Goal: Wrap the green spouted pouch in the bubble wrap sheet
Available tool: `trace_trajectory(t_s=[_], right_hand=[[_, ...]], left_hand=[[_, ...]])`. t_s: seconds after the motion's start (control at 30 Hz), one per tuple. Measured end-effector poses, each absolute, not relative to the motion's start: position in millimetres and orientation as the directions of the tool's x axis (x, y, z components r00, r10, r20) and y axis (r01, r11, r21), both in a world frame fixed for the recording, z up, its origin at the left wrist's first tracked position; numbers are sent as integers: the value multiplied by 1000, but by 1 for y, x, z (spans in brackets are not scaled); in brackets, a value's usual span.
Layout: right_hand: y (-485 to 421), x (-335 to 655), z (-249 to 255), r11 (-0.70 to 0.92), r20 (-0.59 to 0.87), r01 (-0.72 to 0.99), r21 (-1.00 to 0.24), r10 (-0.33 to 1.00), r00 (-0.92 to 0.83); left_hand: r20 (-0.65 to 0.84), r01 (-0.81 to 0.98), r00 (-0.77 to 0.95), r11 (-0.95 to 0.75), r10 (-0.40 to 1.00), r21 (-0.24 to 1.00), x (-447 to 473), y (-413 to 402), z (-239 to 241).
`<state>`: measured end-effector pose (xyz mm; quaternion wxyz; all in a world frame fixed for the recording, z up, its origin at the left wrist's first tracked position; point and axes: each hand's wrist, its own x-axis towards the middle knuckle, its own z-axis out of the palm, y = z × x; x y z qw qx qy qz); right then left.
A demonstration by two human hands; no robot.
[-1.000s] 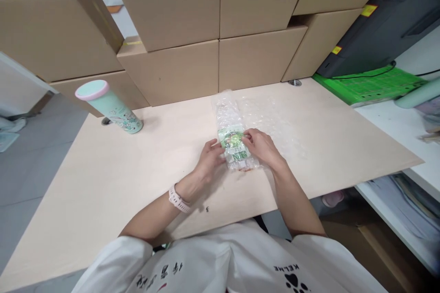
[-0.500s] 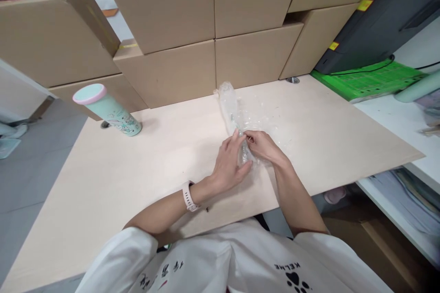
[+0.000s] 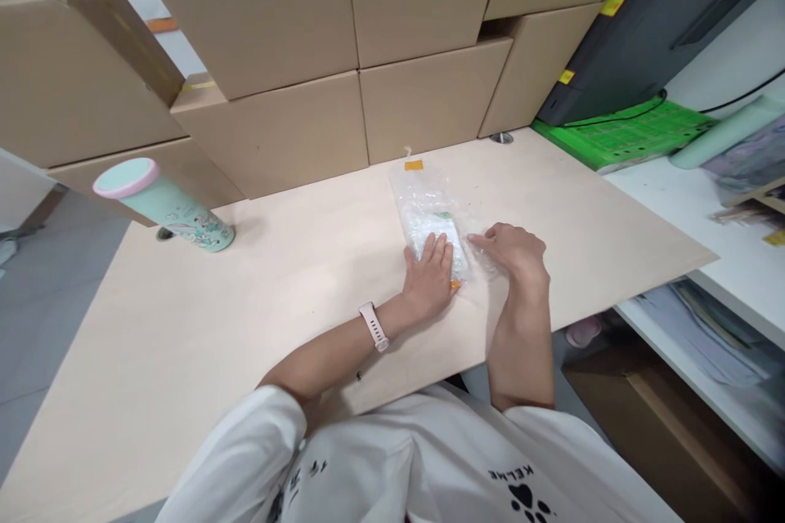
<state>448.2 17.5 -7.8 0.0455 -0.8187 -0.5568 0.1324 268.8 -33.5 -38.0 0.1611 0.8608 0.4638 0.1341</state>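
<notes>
A small green-printed item wrapped in clear bubble wrap [image 3: 429,212] lies on the light wooden table [image 3: 257,294], with an orange tape tab [image 3: 413,165] at its far end. My left hand [image 3: 431,281] lies flat on the near part of the bundle, fingers stretched out, pressing it down. My right hand [image 3: 513,250] rests just right of it, fingers curled, fingertips touching the wrap's right edge. A pale watch sits on my left wrist.
Stacked cardboard boxes [image 3: 343,57] wall off the table's back. A mint tumbler with a pink lid [image 3: 164,207] stands at the left. A green mat [image 3: 619,135] and a dark machine [image 3: 662,24] are at the right; a white shelf unit runs beside the table's right edge.
The bubble wrap has been folded over the item, which is now a closed bundle. My left hand went from pinching the wrap to lying flat on it; my right hand shifted to its right edge.
</notes>
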Motion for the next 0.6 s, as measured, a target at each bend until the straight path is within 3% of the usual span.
trace_trajectory(t_s=[0.07,0.13,0.2,0.27,0.33,0.43,0.6], right_hand=[[17,449,-9,-326,-156,899,-291,944,292],[15,446,-9,-250,-115,836,-488,968,222],[12,439,-6,-153,-88,644,-749,987,132],[8,426,-3,-62,-71,383,-922,997,-9],[4,410,-1,-20,-66,218,-976,976,-209],[1,388,-1,-13,-96,202,-979,910,-402],[1,377,-6,-5,-112,285,-959,925,-362]], left_hand=[[102,745,534,-524,839,413,265,-33,-39],[102,742,537,-526,838,417,258,-34,-39],[107,738,533,-523,839,425,249,-35,-36],[121,731,529,-523,840,439,240,-37,-34],[113,717,540,-526,834,457,230,-40,-33],[86,697,552,-515,830,498,219,-45,-34],[246,614,443,-492,862,618,211,-50,-41]])
